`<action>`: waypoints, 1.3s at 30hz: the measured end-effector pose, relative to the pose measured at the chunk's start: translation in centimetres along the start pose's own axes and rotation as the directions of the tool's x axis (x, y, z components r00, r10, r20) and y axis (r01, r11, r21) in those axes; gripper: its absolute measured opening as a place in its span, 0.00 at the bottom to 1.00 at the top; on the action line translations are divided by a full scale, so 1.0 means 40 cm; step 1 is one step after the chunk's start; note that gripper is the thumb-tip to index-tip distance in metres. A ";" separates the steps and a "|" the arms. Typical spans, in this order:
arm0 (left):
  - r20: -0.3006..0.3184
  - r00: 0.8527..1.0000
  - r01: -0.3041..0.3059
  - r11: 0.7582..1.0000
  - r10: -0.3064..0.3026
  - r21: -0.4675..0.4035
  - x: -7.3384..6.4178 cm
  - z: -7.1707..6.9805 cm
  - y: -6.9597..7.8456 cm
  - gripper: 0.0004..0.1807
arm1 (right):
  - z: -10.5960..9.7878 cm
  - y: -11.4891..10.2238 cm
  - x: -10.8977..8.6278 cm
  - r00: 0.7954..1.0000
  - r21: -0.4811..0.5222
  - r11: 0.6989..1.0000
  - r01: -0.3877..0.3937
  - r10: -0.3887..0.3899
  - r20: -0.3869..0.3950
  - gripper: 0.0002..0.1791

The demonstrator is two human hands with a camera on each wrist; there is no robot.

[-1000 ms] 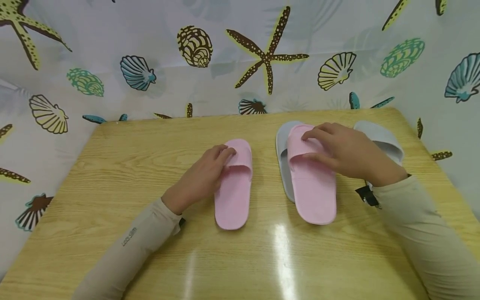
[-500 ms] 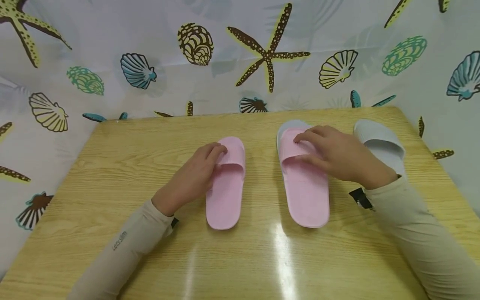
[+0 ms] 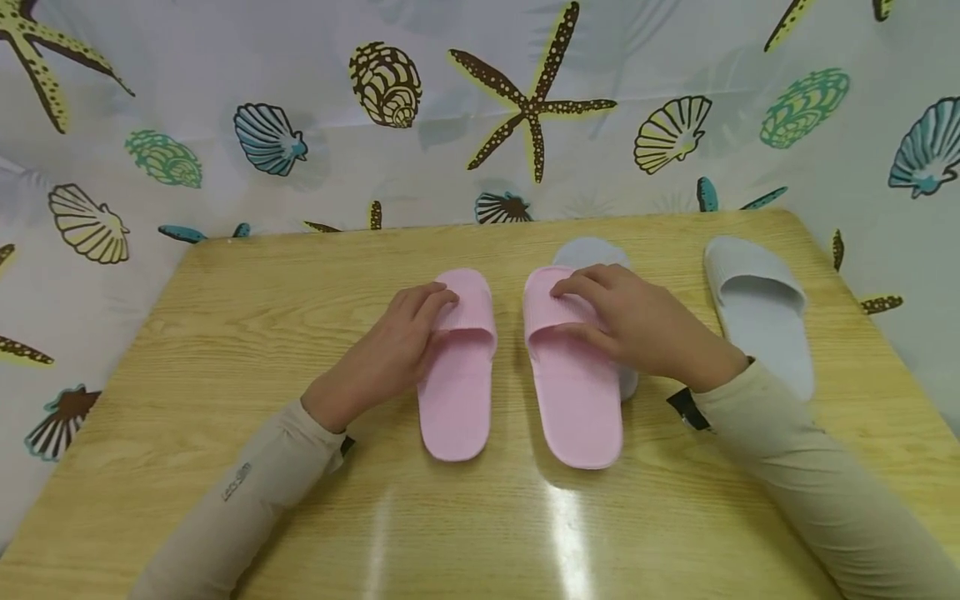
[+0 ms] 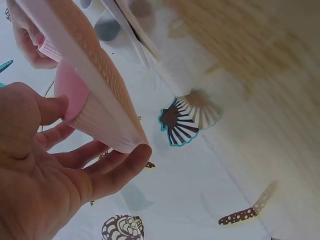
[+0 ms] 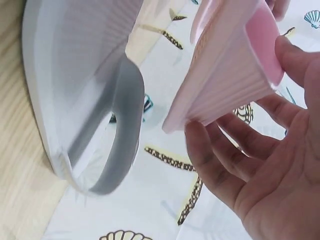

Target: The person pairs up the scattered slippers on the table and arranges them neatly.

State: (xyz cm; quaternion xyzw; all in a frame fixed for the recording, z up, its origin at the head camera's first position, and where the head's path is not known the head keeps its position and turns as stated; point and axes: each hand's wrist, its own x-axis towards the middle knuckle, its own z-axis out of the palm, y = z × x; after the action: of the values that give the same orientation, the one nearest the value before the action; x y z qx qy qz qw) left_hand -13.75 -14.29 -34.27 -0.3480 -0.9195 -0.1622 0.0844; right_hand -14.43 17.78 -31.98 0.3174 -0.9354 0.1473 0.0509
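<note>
A pink slipper is in my left hand, which pinches its ribbed strap. In the left wrist view the thumb sits inside the strap of that slipper and the fingers lie outside. My right hand holds the matching pink slipper the same way, thumb under the strap. Both pink slippers stand side by side with a narrow gap, toes pointing away; the wrist views show them raised off the table. Behind the right one, a grey slipper is mostly hidden.
A second grey slipper lies at the right of the wooden table, beyond my right wrist. A white cloth printed with shells and starfish hangs along the table's back and sides.
My right hand has carried its pink slipper left, off the front of the grey slipper and closer to the other pink one. My left hand shifted slightly left with its slipper, then stayed about there.
</note>
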 end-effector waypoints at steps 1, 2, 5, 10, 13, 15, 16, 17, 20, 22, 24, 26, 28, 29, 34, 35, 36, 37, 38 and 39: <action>-0.006 1.000 -0.006 1.000 0.006 0.000 -0.001 0.001 -0.001 0.18 | 0.006 -0.005 0.002 1.000 -0.004 1.000 0.009 -0.009 -0.010 0.21; -0.012 1.000 -0.012 1.000 0.012 0.003 -0.004 0.001 -0.002 0.19 | 0.012 -0.010 0.004 1.000 -0.009 1.000 0.016 -0.017 -0.018 0.21; -0.029 0.999 -0.027 1.000 0.027 0.008 -0.016 0.004 -0.005 0.20 | 0.031 -0.021 0.006 0.999 -0.008 0.999 0.041 -0.041 -0.031 0.22; -0.085 0.995 -0.057 0.998 0.060 0.029 -0.045 0.009 -0.012 0.22 | 0.055 -0.031 0.003 0.997 0.023 0.997 0.077 -0.077 -0.030 0.23; -0.100 0.991 -0.080 0.995 0.086 0.060 -0.058 0.015 -0.015 0.22 | 0.072 -0.036 0.005 0.995 0.031 0.995 0.100 -0.099 -0.030 0.24; -0.091 0.992 -0.086 0.993 0.092 0.075 -0.063 0.019 -0.016 0.22 | 0.084 -0.039 0.005 0.992 0.009 0.993 0.120 -0.119 -0.035 0.24; -0.085 0.992 -0.088 0.993 0.094 0.077 -0.066 0.022 -0.017 0.22 | 0.089 -0.041 0.004 0.990 -0.006 0.991 0.132 -0.132 -0.040 0.25; -0.081 0.992 -0.089 0.993 0.095 0.076 -0.068 0.024 -0.018 0.22 | 0.093 -0.043 0.004 0.988 -0.022 0.989 0.145 -0.146 -0.051 0.25; -0.074 0.994 -0.078 0.995 0.083 0.062 -0.075 0.029 -0.021 0.22 | 0.103 -0.048 0.003 0.977 -0.065 0.980 0.187 -0.193 -0.096 0.26; -0.071 0.994 -0.079 0.995 0.084 0.060 -0.079 0.031 -0.025 0.23 | 0.108 -0.054 0.006 0.969 -0.064 0.976 0.207 -0.214 -0.124 0.26; -0.070 0.994 -0.084 0.994 0.088 0.069 -0.084 0.031 -0.032 0.24 | 0.115 -0.062 0.012 0.965 -0.048 0.975 0.218 -0.223 -0.135 0.26; -0.074 0.992 -0.092 0.992 0.098 0.083 -0.086 0.032 -0.038 0.25 | 0.116 -0.072 0.016 0.966 -0.030 0.976 0.218 -0.220 -0.133 0.26; -0.083 0.991 -0.098 0.990 0.106 0.101 -0.089 0.031 -0.044 0.26 | 0.120 -0.084 0.021 0.969 -0.014 0.978 0.210 -0.210 -0.131 0.26; -0.088 0.990 -0.100 0.989 0.110 0.107 -0.091 0.031 -0.047 0.26 | 0.123 -0.089 0.024 0.970 -0.012 0.979 0.205 -0.204 -0.131 0.26; -0.103 0.985 -0.127 0.986 0.139 0.113 -0.097 0.031 -0.055 0.26 | 0.138 -0.108 0.027 0.969 -0.032 0.984 0.177 -0.180 -0.168 0.23; -0.103 0.985 -0.127 0.986 0.138 0.109 -0.098 0.031 -0.056 0.26 | 0.141 -0.111 0.027 0.968 -0.038 0.984 0.174 -0.178 -0.177 0.23; -0.104 0.985 -0.124 0.987 0.135 0.103 -0.099 0.031 -0.057 0.25 | 0.143 -0.114 0.028 0.967 -0.041 0.984 0.172 -0.177 -0.183 0.23; -0.104 0.986 -0.119 0.988 0.129 0.097 -0.100 0.032 -0.059 0.25 | 0.145 -0.116 0.030 0.966 -0.041 0.984 0.171 -0.175 -0.188 0.22; -0.106 0.987 -0.111 0.990 0.120 0.087 -0.101 0.032 -0.060 0.24 | 0.146 -0.119 0.031 0.966 -0.040 0.985 0.169 -0.174 -0.191 0.22; -0.110 0.988 -0.102 0.992 0.111 0.077 -0.102 0.031 -0.062 0.24 | 0.147 -0.122 0.034 0.966 -0.039 0.985 0.166 -0.171 -0.192 0.22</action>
State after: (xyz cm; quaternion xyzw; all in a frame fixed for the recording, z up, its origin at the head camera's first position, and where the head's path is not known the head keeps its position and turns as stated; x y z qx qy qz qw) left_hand -12.41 -18.09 -37.12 -0.3836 -0.8984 -0.1445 0.1577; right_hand -12.54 11.50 -36.13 0.3793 -0.8971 0.1624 0.1581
